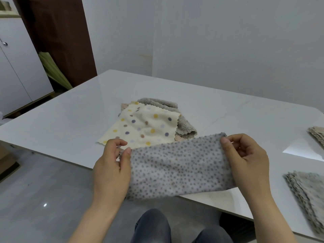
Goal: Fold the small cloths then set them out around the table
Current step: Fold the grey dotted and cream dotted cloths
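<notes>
A grey cloth with small dark dots (177,165) is stretched between my hands above the table's near edge, doubled over into a band. My left hand (112,167) pinches its left end and my right hand (245,160) pinches its right end. Behind it a cream cloth with coloured dots (145,125) lies spread on top of a heap of plush grey and beige cloths (184,127). A folded grey cloth (308,197) lies at the right near edge. Another folded beige cloth (317,135) sits at the far right.
The white marble-look table (73,116) runs from left to far right, with a wall behind it. A white cabinet (15,67) and a dark door frame (57,41) stand at the left. My knees (154,227) show below the table edge, over grey floor.
</notes>
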Tool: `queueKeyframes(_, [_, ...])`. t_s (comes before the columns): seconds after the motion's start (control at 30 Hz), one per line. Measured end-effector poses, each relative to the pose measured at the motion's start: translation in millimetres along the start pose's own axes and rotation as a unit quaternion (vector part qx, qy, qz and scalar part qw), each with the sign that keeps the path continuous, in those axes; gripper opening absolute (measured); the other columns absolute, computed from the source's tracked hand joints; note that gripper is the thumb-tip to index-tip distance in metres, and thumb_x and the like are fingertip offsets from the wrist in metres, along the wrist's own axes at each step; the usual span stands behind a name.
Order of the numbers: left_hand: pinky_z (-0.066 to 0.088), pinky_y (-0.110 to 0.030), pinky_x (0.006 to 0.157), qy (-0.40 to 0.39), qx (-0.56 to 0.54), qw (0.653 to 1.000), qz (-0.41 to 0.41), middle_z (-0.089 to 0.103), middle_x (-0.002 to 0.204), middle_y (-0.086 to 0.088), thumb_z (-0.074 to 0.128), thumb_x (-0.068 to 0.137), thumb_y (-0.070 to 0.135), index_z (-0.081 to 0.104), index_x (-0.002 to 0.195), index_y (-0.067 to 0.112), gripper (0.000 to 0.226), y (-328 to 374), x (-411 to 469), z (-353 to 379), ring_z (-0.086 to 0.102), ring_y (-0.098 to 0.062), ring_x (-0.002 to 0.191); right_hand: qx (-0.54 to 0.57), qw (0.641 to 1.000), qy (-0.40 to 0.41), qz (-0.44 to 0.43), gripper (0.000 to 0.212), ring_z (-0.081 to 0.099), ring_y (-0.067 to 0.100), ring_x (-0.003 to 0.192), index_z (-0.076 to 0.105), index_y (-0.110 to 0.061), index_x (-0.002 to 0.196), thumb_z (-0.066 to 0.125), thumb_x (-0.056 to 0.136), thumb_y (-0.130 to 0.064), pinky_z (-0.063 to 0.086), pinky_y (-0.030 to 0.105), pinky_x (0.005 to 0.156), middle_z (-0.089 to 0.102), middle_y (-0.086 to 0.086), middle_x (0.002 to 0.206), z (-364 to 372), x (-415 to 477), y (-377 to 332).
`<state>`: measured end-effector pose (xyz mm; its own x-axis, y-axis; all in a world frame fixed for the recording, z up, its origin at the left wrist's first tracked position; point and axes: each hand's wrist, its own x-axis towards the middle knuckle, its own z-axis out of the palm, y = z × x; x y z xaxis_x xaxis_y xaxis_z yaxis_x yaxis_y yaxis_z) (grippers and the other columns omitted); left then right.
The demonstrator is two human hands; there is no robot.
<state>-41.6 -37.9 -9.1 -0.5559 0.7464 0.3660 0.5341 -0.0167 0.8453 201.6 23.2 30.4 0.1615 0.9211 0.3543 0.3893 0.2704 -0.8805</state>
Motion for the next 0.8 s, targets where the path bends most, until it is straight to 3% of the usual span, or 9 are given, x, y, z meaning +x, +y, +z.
queueKeyframes(0.23, [0.054, -0.040, 0.059, -0.052, -0.134, 0.986, -0.085, 0.072, 0.079, -0.003, 0.059, 0.090, 0.026, 0.056, 0.091, 0.034, 0.008, 17, -5, 4, 0.063, -0.028, 0.058, 0.074, 0.994, -0.072, 0.029, 0.015, 0.043, 0.010, 0.040, 0.063, -0.011, 0.074, 0.067, 0.087, -0.016, 0.038, 0.014, 0.041, 0.051, 0.000, 0.045, 7, -13, -22])
queueKeyframes(0.33, [0.058, -0.048, 0.068, -0.098, -0.181, 0.972, -0.114, 0.074, 0.082, -0.005, 0.062, 0.088, 0.023, 0.059, 0.091, 0.033, 0.011, 21, -5, 6, 0.066, -0.039, 0.074, 0.094, 0.988, -0.112, 0.041, 0.013, 0.047, 0.012, 0.037, 0.062, -0.008, 0.075, 0.066, 0.087, -0.011, 0.040, 0.018, 0.041, 0.051, -0.002, 0.042, 14, -20, -29])
queueKeyframes(0.43, [0.058, -0.029, 0.061, -0.136, -0.231, 0.954, -0.138, 0.074, 0.080, -0.007, 0.062, 0.088, 0.014, 0.060, 0.099, 0.022, 0.013, 25, -6, 6, 0.068, -0.028, 0.074, 0.115, 0.982, -0.141, 0.053, 0.013, 0.048, 0.013, 0.038, 0.061, -0.008, 0.075, 0.066, 0.086, -0.008, 0.039, 0.018, 0.040, 0.053, 0.000, 0.044, 23, -27, -33])
queueKeyframes(0.57, [0.044, -0.011, 0.047, -0.176, -0.296, 0.925, -0.163, 0.067, 0.057, 0.005, 0.061, 0.088, 0.007, 0.058, 0.105, 0.011, 0.017, 33, -10, 7, 0.059, -0.001, 0.049, 0.145, 0.968, -0.194, 0.063, 0.010, 0.053, 0.011, 0.040, 0.061, -0.008, 0.078, 0.065, 0.087, -0.009, 0.042, 0.018, 0.042, 0.058, 0.000, 0.046, 34, -36, -37])
queueKeyframes(0.67, [0.043, -0.012, 0.046, -0.191, -0.326, 0.907, -0.186, 0.069, 0.062, 0.006, 0.061, 0.087, 0.007, 0.058, 0.106, 0.008, 0.019, 35, -12, 6, 0.057, -0.001, 0.046, 0.135, 0.963, -0.227, 0.058, 0.008, 0.058, 0.011, 0.044, 0.060, -0.015, 0.087, 0.064, 0.088, -0.008, 0.046, 0.018, 0.048, 0.061, 0.000, 0.048, 41, -40, -37])
queueKeyframes(0.8, [0.050, -0.015, 0.053, -0.205, -0.358, 0.888, -0.202, 0.076, 0.085, -0.005, 0.062, 0.085, 0.008, 0.064, 0.104, 0.013, 0.020, 36, -14, 2, 0.070, -0.010, 0.067, 0.115, 0.952, -0.280, 0.043, 0.033, 0.064, 0.013, 0.053, 0.058, -0.030, 0.114, 0.062, 0.090, -0.008, 0.049, 0.020, 0.057, 0.066, 0.007, 0.058, 44, -40, -34])
